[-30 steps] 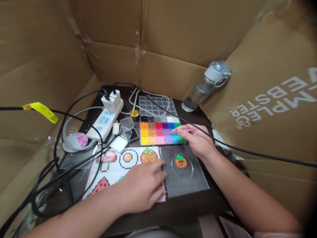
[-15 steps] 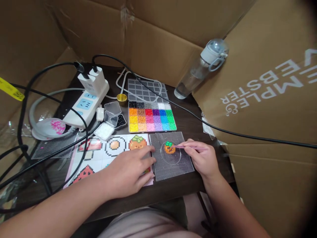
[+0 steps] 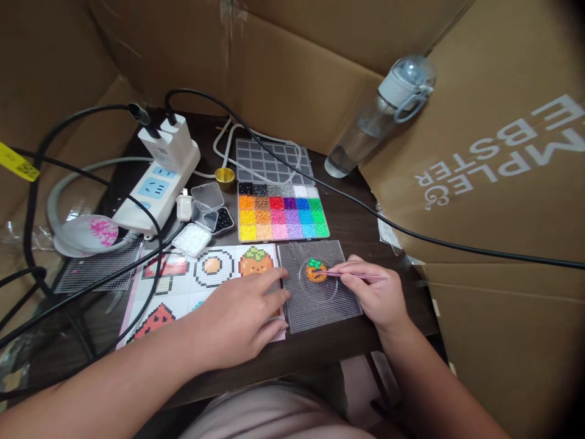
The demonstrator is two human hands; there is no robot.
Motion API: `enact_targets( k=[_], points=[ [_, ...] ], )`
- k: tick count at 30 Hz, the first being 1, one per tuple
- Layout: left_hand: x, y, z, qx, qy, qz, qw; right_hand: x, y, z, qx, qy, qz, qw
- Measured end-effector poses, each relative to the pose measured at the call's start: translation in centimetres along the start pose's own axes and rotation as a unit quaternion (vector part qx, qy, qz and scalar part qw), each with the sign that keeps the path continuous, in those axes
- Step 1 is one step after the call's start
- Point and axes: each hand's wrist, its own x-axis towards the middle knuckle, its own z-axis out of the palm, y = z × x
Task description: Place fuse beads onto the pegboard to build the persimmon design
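Pinched in my right hand (image 3: 375, 291) are thin pink tweezers (image 3: 356, 275), their tips at an orange bead figure (image 3: 316, 272) with a green top. The figure lies inside a clear ring on a transparent pegboard (image 3: 315, 314). My left hand (image 3: 247, 314) rests with its fingers apart on the pattern sheet (image 3: 183, 305), fingertips at the pegboard's left edge. Pixel pictures of an egg, a persimmon and a red shape show on the sheet. Behind the pegboard sits an open box of sorted coloured beads (image 3: 283, 213).
A power strip (image 3: 153, 189) and black cables lie at the left, one cable crossing above the bead box. Small boxes (image 3: 192, 239) hold white and black beads. A gold cup (image 3: 225, 177) and a water bottle (image 3: 379, 119) stand behind. Cardboard walls (image 3: 493, 225) surround the table.
The view has shifted slightly. The tweezer tips remain at the bead figure, and my left hand rests in the same place on the sheet.
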Motion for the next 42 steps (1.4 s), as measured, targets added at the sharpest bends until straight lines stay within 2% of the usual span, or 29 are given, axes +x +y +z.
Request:
enact_targets(
  k=[42],
  points=[
    [0.04, -0.06, 0.04, 0.009, 0.013, 0.014, 1.000, -0.08, -0.17, -0.12, -0.007, -0.006, 0.001, 1.000]
  ],
)
